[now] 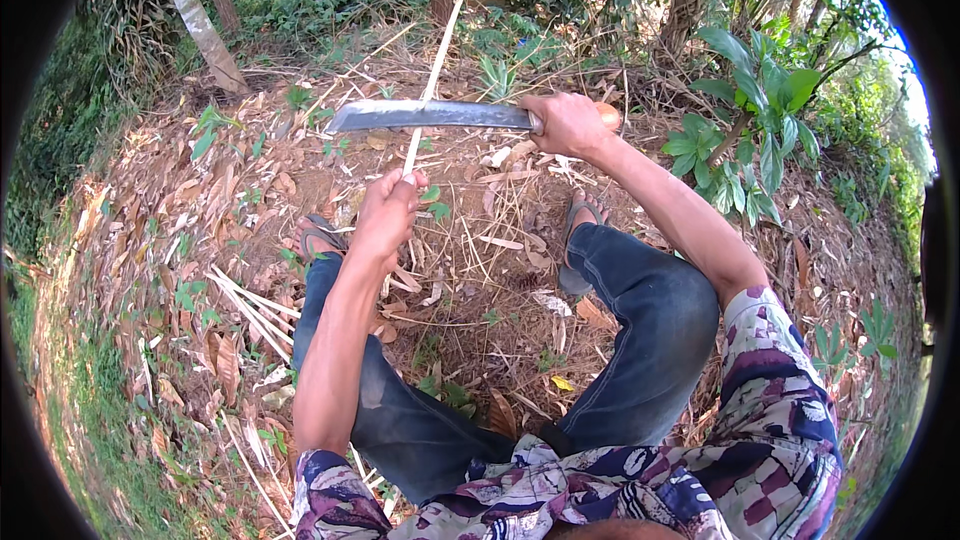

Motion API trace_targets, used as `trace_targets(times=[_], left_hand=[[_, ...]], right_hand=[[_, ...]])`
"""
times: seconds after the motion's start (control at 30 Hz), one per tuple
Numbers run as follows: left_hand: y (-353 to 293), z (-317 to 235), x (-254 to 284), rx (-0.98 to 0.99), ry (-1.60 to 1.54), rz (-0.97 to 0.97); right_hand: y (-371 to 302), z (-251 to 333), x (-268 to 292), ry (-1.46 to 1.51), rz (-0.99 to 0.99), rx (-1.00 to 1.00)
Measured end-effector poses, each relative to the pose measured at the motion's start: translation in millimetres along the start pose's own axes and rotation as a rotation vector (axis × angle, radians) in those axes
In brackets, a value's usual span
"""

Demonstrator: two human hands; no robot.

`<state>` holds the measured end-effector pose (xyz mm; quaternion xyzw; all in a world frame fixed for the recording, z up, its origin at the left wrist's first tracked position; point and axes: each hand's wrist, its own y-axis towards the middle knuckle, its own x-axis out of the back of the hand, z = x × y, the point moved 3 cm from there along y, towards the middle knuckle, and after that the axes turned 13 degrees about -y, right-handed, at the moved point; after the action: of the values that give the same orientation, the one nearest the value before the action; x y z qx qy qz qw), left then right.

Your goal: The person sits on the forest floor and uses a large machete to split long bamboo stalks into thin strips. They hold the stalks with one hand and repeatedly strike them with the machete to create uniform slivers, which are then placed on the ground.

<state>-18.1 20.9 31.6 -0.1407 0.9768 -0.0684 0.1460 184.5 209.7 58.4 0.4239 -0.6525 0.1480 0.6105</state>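
In front of me my left hand (389, 208) is closed round the lower end of a thin pale wooden stick (438, 55), which slants up and away from me. My right hand (567, 125) grips the orange-brown handle of a machete (435, 114). Its long grey blade points left and crosses the stick above my left hand. The blade hides a short stretch of the stick, and I cannot tell whether it is cutting in or only touching.
Several pale sticks (255, 308) lie in a bunch left of my left leg. Dry leaves and shavings litter the ground between my sandalled feet. A leafy shrub (745, 110) grows at the right, near my right forearm. Tree trunks (198, 18) stand at the far side.
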Motion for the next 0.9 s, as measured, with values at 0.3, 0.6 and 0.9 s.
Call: trace_targets(times=[0.3, 0.6, 0.9], left_hand=[[-28, 6, 1, -0.01, 0.099, 0.102], [-29, 16, 7, 0.14, 0.062, 0.034], [-17, 20, 13, 0.124, 0.011, 0.083]], right_hand=[[19, -88, -22, -0.014, 0.093, -0.336], [10, -54, -27, -0.045, 0.06, -0.226], [0, -101, -48, 0.089, 0.144, -0.593]])
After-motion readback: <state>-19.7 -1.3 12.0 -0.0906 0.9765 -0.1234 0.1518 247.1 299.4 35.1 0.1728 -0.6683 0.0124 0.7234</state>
